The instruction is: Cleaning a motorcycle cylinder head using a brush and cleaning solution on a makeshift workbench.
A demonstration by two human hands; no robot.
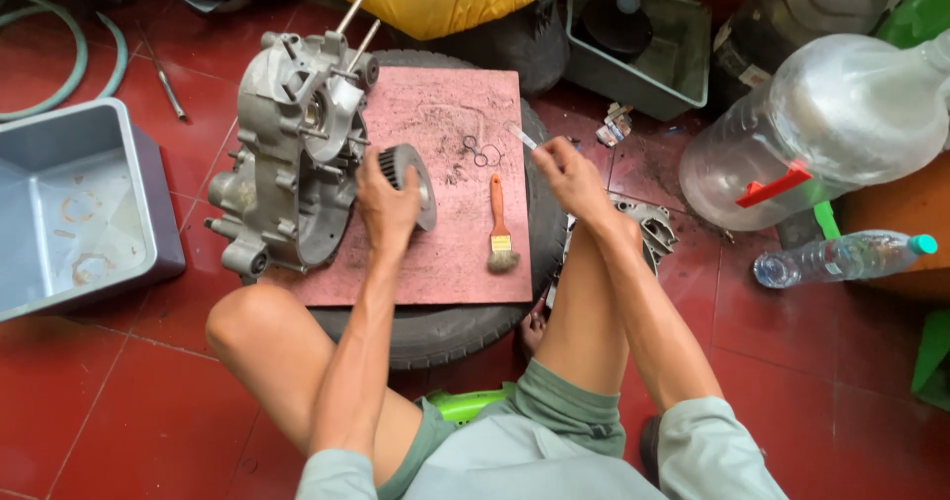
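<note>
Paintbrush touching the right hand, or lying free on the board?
Apart. The head view shows the paintbrush lying alone on the pink board, with bare board between it and the right hand, which holds a thin tool.

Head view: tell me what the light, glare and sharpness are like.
Head view: soft, even daylight, only faint shadows under the left hand and paintbrush; bright glare on the clear water jug; the engine casing and board are sharp; the right hand looks slightly soft; edges bow a little.
</note>
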